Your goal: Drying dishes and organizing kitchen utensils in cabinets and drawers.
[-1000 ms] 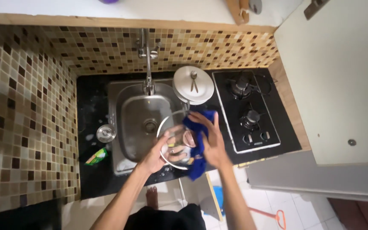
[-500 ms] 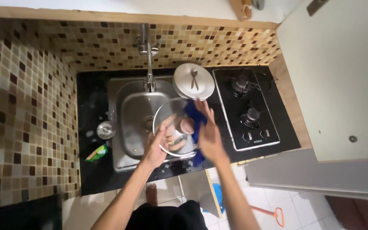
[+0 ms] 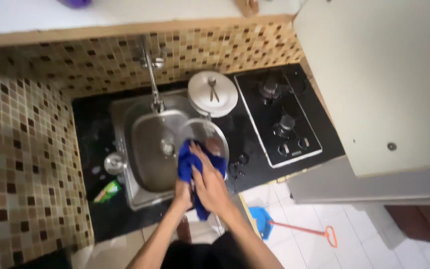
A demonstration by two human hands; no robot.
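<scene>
Two hands are occupied at the front edge of a dark surface (image 3: 100, 209) that is walled by small mosaic tiles. Set into that surface are a steel sink (image 3: 153, 149) with a tall tap (image 3: 151, 74) and, to its right, a black two-burner hob (image 3: 279, 117). Behind the sink, between tap and hob, a white lidded pot (image 3: 213, 93) is stood. On the floor below, a blue dustpan with an orange handle (image 3: 294, 226) is seen.

A round glass lid (image 3: 202, 137) is held tilted over the right side of the sink, just in front of the white pot. A blue cloth (image 3: 190, 164) is pressed against its lower face. The right hand (image 3: 210, 187) is laid flat and spread over the cloth. The left hand (image 3: 182, 192) is closed about the lid's lower rim and a fold of cloth, though its fingers are mostly hidden.

Wiping of the lid is judged to be the step in hand. For the next move, the lid would need to be turned in the left hand's grip so that the unwiped part is brought under the cloth.

Left of the sink, a small metal cup (image 3: 114, 162) and a green sponge packet (image 3: 107, 191) are lying apart.
</scene>
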